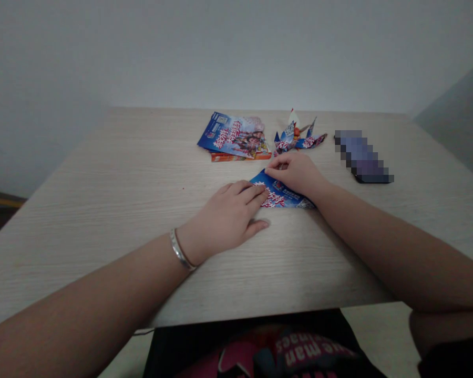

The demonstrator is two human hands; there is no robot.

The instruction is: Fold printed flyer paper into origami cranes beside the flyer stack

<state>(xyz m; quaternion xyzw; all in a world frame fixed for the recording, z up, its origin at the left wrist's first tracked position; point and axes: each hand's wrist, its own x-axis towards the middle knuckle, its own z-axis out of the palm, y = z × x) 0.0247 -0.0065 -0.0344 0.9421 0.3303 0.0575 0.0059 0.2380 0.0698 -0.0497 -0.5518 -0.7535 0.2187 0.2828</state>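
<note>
A blue printed leaflet (279, 198), folded to roughly a triangle, lies on the table in front of me. My left hand (230, 215) rests flat with its fingertips on the leaflet's left part, fingers stretched out and thumb apart on the tabletop. At the leaflet's upper point, my right hand (299, 172) has thumb and forefinger pinched on the paper edge. The right forearm and wrist cover part of its right corner. Just beyond the right hand stand folded paper figures (295, 137) that look like cranes, made of similar printed paper.
A stack of printed leaflets (236, 134) lies behind the left hand. To the right is a flat phone-like object (364, 157), its face pixelated. Everything sits on a pale wood-grain table (122, 184) against a grey wall (236, 52). A silver bracelet (180, 250) circles my left wrist.
</note>
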